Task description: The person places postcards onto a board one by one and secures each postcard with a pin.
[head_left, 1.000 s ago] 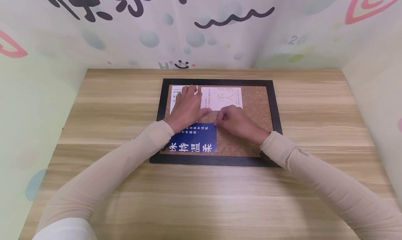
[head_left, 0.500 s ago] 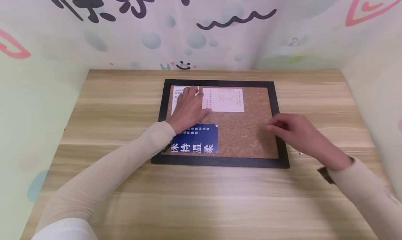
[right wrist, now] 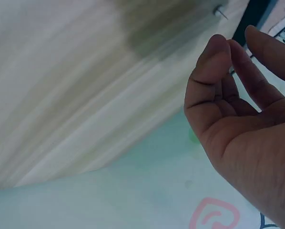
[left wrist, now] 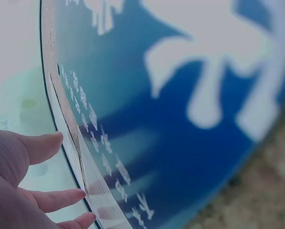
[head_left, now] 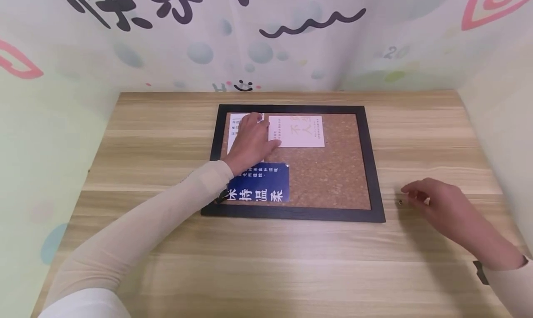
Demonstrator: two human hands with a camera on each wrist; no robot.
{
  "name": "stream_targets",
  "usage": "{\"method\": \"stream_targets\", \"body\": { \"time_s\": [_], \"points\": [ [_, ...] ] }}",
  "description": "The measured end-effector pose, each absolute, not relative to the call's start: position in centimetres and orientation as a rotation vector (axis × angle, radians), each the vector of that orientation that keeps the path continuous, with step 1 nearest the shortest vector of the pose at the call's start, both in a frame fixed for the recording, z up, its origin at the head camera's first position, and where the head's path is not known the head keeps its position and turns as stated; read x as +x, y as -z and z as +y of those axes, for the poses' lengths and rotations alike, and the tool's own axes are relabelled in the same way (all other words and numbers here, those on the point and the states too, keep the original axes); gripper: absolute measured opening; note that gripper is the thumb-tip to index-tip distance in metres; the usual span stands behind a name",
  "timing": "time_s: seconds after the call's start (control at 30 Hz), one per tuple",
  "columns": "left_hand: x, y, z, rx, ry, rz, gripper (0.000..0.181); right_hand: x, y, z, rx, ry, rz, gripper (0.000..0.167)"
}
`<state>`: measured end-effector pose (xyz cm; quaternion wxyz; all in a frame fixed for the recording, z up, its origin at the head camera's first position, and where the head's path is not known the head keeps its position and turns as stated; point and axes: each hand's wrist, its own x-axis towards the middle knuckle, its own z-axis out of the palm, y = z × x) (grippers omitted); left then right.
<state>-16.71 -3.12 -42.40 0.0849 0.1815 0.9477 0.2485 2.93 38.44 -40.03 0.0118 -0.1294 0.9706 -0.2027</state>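
My left hand point(head_left: 251, 142) rests on the corkboard point(head_left: 329, 179), fingers over a white card point(head_left: 234, 144) and thumb at the lower edge of a pale pink card point(head_left: 296, 132). Its spread fingers also show in the left wrist view, beside a blue card point(left wrist: 147, 129) with white lettering. A small shiny pin head point(head_left: 287, 165) sits at that card's upper right corner. Off the board's right side, my right hand point(head_left: 451, 211) hovers over the table with bent fingers, nothing visibly held. Near its fingertips lies a small pin point(head_left: 400, 202), whose thin point shows in the right wrist view.
A black frame point(head_left: 376, 188) borders the corkboard. The wood-grain table point(head_left: 266, 262) extends around it, bare in front. A printed backdrop point(head_left: 166, 59) rises along the back edge, and pale walls stand at both sides.
My right hand has left the blue card's upper corner, where a pin head now shows, and moved right, past the frame to the loose pin. The left hand has stayed in place.
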Motion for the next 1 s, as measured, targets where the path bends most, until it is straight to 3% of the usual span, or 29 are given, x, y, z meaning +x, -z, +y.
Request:
{"method": "stream_targets", "body": {
  "time_s": [0.13, 0.4, 1.0],
  "points": [
    [-17.5, 43.9, -3.3, 0.530, -0.803, 2.816, 0.048, 3.5, 40.7, 38.3, -0.430, 0.646, 3.057, 0.025],
    [-15.4, 41.0, -2.7, 0.507, -0.722, 2.812, 0.058, 4.0, 41.6, 37.9, -0.454, 0.633, 3.104, 0.029],
    [-14.9, 40.8, -2.7, 0.510, -0.712, 2.836, 0.060, 4.1, 42.3, 37.3, -0.486, 0.579, 3.187, 0.030]
  ]
}}
